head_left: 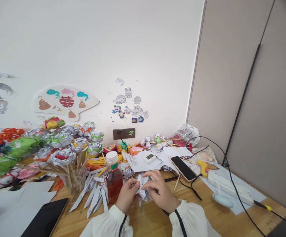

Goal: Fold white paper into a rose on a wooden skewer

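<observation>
The left hand (128,193) pinches a folded white paper (143,196) above the near middle of the table (152,220); the right hand (161,191) bends its fingers over it, though I can't tell whether they grip. A bottle (113,182) stands left, a phone (184,168) lies right.

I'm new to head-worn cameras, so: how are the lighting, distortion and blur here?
Head view: soft, fairly even light on the white wall; head view: the black strip leans, perhaps from a wide lens, and the top right corner darkens; head view: left hand, right hand and white paper look reasonably clear.
</observation>
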Motion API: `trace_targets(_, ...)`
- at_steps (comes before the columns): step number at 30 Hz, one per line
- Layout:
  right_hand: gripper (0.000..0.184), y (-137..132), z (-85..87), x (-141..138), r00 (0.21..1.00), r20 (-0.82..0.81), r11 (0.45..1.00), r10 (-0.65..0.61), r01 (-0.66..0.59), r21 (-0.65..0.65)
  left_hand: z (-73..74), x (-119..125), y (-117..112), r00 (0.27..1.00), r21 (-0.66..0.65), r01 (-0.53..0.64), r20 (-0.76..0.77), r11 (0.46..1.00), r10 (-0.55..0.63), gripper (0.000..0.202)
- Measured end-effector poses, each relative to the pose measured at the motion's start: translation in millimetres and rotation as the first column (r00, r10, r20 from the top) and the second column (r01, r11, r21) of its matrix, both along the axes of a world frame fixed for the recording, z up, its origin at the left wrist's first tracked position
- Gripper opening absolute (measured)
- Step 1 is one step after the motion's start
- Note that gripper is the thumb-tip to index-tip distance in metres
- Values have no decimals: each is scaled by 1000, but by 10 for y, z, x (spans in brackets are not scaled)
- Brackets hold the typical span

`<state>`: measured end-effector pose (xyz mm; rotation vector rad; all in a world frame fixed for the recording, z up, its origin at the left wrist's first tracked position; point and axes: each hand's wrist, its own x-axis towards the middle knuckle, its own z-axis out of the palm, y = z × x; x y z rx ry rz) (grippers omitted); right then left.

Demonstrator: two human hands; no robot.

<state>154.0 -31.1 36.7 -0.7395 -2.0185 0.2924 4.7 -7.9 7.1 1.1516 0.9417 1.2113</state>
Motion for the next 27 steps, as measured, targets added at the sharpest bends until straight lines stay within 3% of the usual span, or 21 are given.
trace_targets(4,28,87,-87,12,973,-168,983,-156,136,-126,87,7,-40,1000,-3,27,11,1000,-27,41)
trace_targets(9,10,203,-212,6,974,-130,964,-186,155,-217,134,31,-75,999,-1,51,1,999,-51,40)
trace_targets(13,6,209,-217,-4,973,-108,958,-204,176,-226,118,27,-69,996,30,62,-60,998,-60,36)
trace_targets(19,6,187,-219,-15,973,-64,957,-221,204,-208,119,-3,-60,982,190,-32,-179,981,67,29)
trace_targets(22,6,174,-219,-25,972,-48,957,-228,215,-197,151,-14,-80,961,243,-48,-254,969,112,16)
trace_targets(27,7,155,-196,-29,967,-46,953,-249,237,-186,174,-14,-92,936,310,-63,-312,949,163,13)
